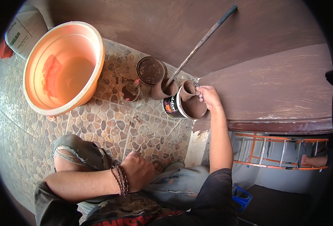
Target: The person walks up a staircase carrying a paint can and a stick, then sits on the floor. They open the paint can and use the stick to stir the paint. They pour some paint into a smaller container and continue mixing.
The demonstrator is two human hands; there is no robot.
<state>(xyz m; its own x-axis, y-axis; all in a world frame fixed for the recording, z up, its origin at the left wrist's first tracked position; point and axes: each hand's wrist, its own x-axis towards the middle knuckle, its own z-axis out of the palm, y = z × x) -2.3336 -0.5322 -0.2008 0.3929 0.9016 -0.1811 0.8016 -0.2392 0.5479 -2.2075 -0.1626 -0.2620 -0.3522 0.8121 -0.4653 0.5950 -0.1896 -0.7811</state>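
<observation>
My right hand (209, 96) grips the handle of a brown-coated mug (188, 89). The mug is over the mouth of a black-labelled paint bucket (171, 106), which has brown paint (195, 109) in it. Low and near my legs, my left hand (138, 171) is curled closed, with beads around its wrist; its inner side is hidden. Just left of the bucket stands a brown-smeared pot (158, 90) with a long stick (198, 46) leaning out of it. A smaller container (130, 91) with a red-tipped tool (136, 83) sits farther left.
A round brown-stained lid or shallow tub (151, 70) lies behind the pots. At left is a large orange basin (34, 71), with a white sack (26, 32) behind. The brown wall (264, 86) borders the pebbled floor (110, 120). An orange ladder (262, 148), another person's arm (314, 161) and a blue stool (242, 198) are right.
</observation>
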